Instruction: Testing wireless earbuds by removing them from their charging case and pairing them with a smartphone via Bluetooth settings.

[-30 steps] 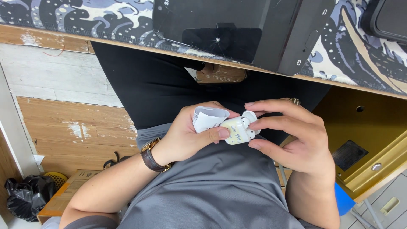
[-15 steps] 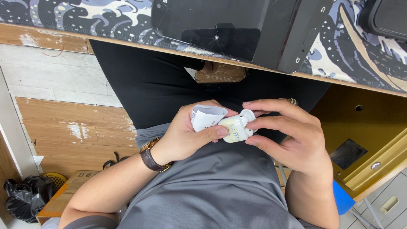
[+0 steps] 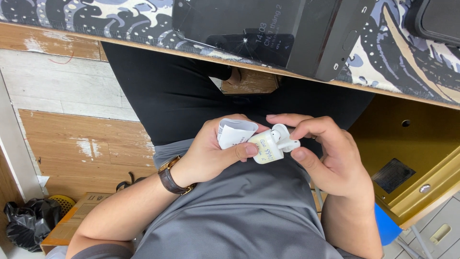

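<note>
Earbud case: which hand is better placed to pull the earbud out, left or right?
Right, likely. The right hand already pinches the white earbud between thumb and forefinger at the open earbud case. The left hand is occupied gripping the case and a folded paper slip.

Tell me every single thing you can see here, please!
earbud case: one, pale yellowish-white, lid open, held over the lap.
earbud: one, white, at the open case, pinched by fingertips.
paper slip: one, white, curled, behind the case.
wristwatch: one, brown strap, gold case, on the left wrist.
phone: one, black, cracked screen lit, on the desk edge.
desk mat: one, blue and white wave pattern, on the desk.
black bag: one, on the floor, lower left.
cardboard box: one, brown, beside the bag.
gold metal cabinet: one, under the desk, right.
left hand: holds the case and slip.
right hand: pinches the earbud.
</note>
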